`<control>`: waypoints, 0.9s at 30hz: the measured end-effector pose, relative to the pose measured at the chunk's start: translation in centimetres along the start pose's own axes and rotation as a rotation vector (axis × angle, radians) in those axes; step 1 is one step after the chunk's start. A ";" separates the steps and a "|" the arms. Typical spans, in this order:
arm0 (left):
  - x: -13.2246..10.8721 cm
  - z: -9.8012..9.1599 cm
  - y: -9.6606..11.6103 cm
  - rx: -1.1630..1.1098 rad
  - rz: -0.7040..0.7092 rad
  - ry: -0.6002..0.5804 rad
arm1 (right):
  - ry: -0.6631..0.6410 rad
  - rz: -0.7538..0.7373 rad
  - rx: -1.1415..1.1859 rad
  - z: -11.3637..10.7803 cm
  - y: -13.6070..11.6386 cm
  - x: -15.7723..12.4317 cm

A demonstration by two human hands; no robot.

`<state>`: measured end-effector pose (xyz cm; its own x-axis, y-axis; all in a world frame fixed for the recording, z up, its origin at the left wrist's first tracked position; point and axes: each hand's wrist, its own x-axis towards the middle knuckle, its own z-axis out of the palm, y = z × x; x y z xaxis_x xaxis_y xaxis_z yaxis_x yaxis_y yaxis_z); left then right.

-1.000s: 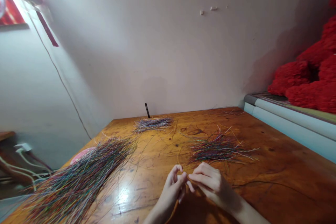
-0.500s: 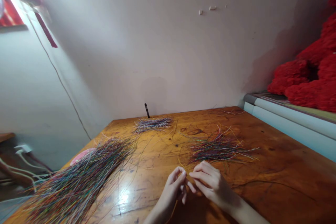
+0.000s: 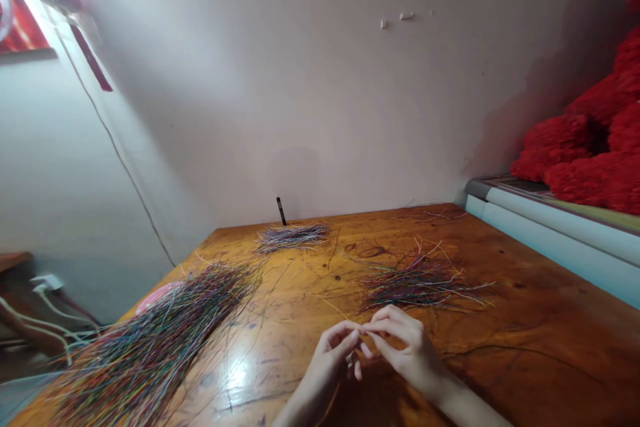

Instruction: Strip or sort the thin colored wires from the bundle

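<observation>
Close together above the near part of the table, both hands meet at their fingertips. My left hand pinches a thin yellow wire, whose free end sticks out up and to the left. The thumb and forefinger of my right hand are pressed together at the same spot, on the wire as well; the part between the fingers is hidden. Just beyond my right hand lies a loose pile of short mixed-colour wires. A large bundle of long coloured wires spreads out on the left.
At the back of the wooden table lies a smaller pile of pale and purple wires, near a black marker by the wall. A pink round object is partly under the big bundle. Red fluffy material is heaped at right.
My right fingertips have closed in against the left ones. The wire's free end has swung from pointing upward to lying out toward the left.
</observation>
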<state>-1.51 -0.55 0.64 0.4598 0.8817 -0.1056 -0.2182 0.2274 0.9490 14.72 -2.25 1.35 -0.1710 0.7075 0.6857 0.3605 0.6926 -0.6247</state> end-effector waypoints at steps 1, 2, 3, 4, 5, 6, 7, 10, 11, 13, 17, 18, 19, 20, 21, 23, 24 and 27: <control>0.0 0.0 0.0 0.002 0.000 0.005 | -0.003 0.021 0.010 0.0 0.0 0.1; 0.0 -0.1 0.0 0.006 -0.003 0.011 | -0.003 0.041 0.019 0.0 -0.1 0.1; 0.0 0.0 0.0 0.011 -0.006 0.017 | -0.002 0.058 0.026 0.0 -0.1 0.2; -0.1 0.0 0.1 0.018 -0.009 0.023 | -0.001 0.070 0.032 0.0 -0.1 0.2; -0.1 0.0 0.1 0.027 -0.012 0.028 | 0.001 0.078 0.035 0.0 -0.2 0.2; -0.2 0.1 0.2 0.036 -0.014 0.033 | 0.004 0.082 0.036 0.0 -0.2 0.2; -0.3 0.2 0.3 0.045 -0.014 0.038 | 0.007 0.083 0.037 0.0 -0.2 0.2; -0.4 0.4 0.5 0.068 -0.010 0.049 | 0.008 0.085 0.038 0.1 -0.1 0.1; -0.5 0.4 0.6 0.070 -0.006 0.053 | 0.009 0.088 0.039 0.2 0.0 0.1; -0.6 0.5 0.7 0.066 0.005 0.061 | 0.009 0.091 0.043 0.2 0.0 0.1; -0.6 0.5 0.7 0.064 0.011 0.080 | -0.007 0.120 0.064 0.2 -0.1 0.2; -0.7 0.5 0.7 0.067 0.011 0.085 | -0.008 0.129 0.072 0.2 -0.1 0.2; -0.7 0.5 0.7 0.070 0.011 0.088 | -0.007 0.138 0.081 0.1 -0.1 0.2; -0.7 0.5 0.6 0.073 0.014 0.088 | -0.004 0.147 0.090 0.1 -0.2 0.3; -0.7 0.5 0.7 0.077 0.018 0.087 | 0.000 0.158 0.098 0.1 -0.2 0.3; -0.7 0.5 0.7 0.090 0.029 0.086 | 0.003 0.186 0.115 0.0 -0.3 0.3; -0.7 0.5 0.7 0.100 0.038 0.089 | 0.002 0.202 0.122 0.0 -0.4 0.3; -0.5 0.4 0.8 0.141 0.062 0.104 | 0.000 0.244 0.137 0.0 -0.5 0.4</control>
<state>-1.56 -1.03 1.56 0.3565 0.9317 -0.0691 -0.1173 0.1180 0.9861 14.50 -2.28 1.91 -0.0938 0.8558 0.5087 0.2633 0.5141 -0.8163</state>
